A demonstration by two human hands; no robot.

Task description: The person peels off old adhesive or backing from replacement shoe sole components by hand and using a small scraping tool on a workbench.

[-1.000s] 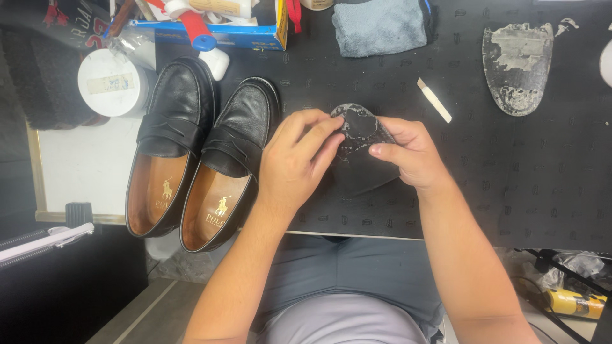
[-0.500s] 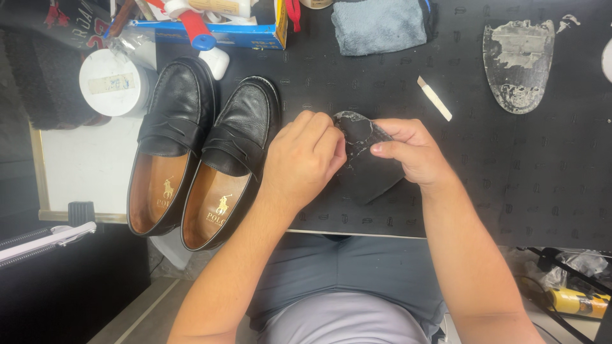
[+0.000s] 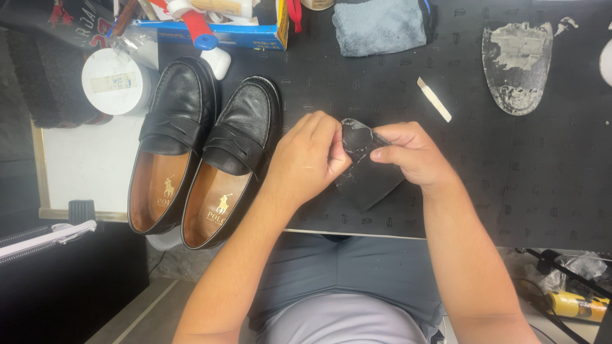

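Black rubber, a thin sole piece (image 3: 364,172), sits pinched between both hands above the near edge of the dark work mat (image 3: 523,191). The left hand (image 3: 307,162) has its fingers curled tight onto the piece's upper left edge, thumb tucked against it; the right hand (image 3: 411,155) grips the upper right edge between thumb and forefinger, the other fingers folded in. The piece's top end is curled and creased where the two grips meet, with pale scuffs along it, while its lower end points down toward the person's lap. Just beside the left hand stand two black leather loafers (image 3: 204,153) side by side, toes pointing away, tan linings showing. Beyond them sit a white round tub (image 3: 118,81) and a blue tray (image 3: 217,28) crowded with bottles. A folded grey cloth (image 3: 380,25) lies at the far edge of the mat, a small white stick (image 3: 434,99) lies well apart to the right of the hands, and a worn sole with whitish residue (image 3: 515,64) lies farther right.
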